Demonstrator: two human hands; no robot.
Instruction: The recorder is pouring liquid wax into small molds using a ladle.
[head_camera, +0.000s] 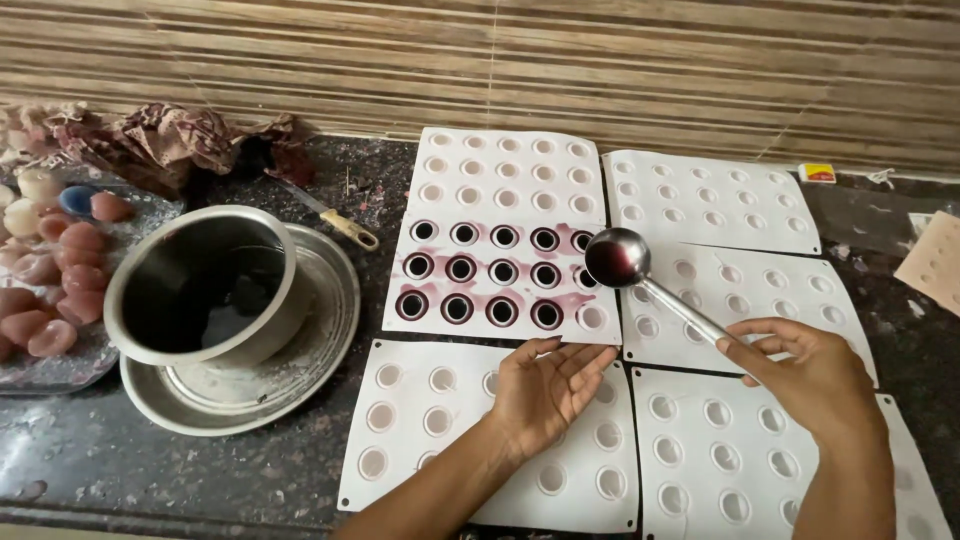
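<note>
White silicone moulds (430, 420) cover the dark stone surface (150, 470); the left hand (548, 388) rests open, palm up, on the nearest one, while the right hand (815, 375) grips a steel ladle (617, 258) of dark red liquid above the half-filled mould (500, 215) beyond; a steel pot (205, 285) stands left.

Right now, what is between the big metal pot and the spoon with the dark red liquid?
In the head view, between the pot and the spoon lies a white mould tray; its cups there are filled with dark liquid, with pink spills around them.
</note>
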